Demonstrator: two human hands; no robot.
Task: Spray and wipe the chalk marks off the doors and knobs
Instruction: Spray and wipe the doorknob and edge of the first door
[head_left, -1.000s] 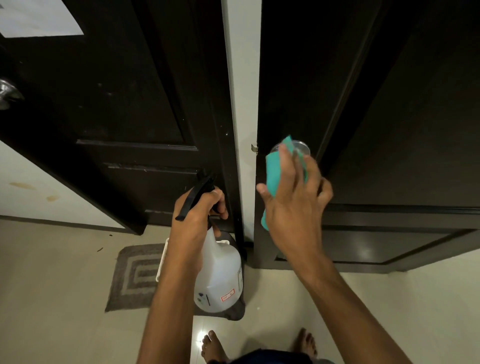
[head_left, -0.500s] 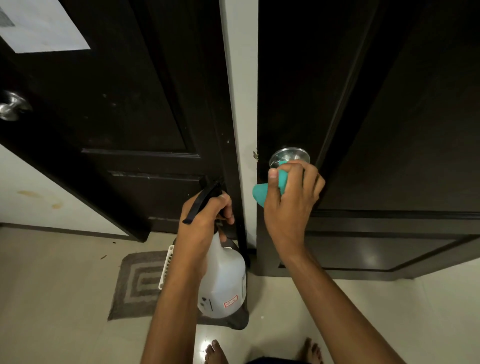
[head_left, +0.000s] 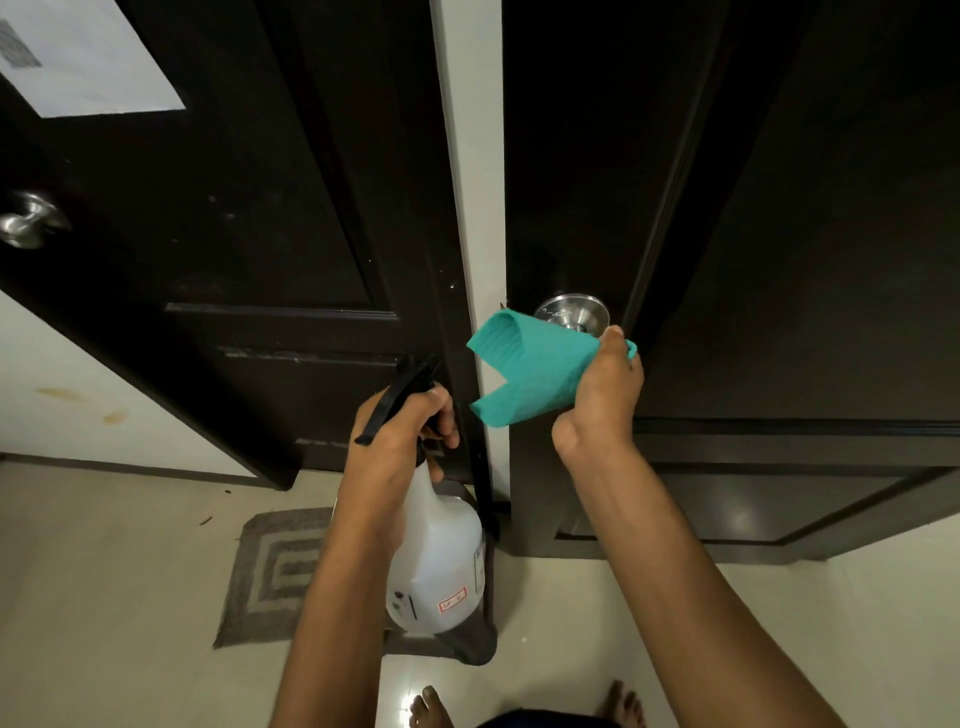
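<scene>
The right hand (head_left: 602, 395) gripped the teal cloth (head_left: 530, 371), fingers curled round it, just below the right door's (head_left: 779, 208) steel knob (head_left: 571, 310). The left hand (head_left: 400, 441) clutched the spray bottle (head_left: 436, 561) by its black trigger head, beside the left door (head_left: 234, 208).

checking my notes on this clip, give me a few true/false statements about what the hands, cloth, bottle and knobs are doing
1. The left hand grips the spray bottle by its trigger head. True.
2. The right hand holds a red cloth. False: the cloth is teal.
3. The cloth covers the right knob completely. False: the top of the right knob shows above the cloth.
4. A silver left knob is on the left door, with no hand on it. True.
5. The bottle stands on the floor. False: it hangs in the left hand above a grey mat.
</scene>
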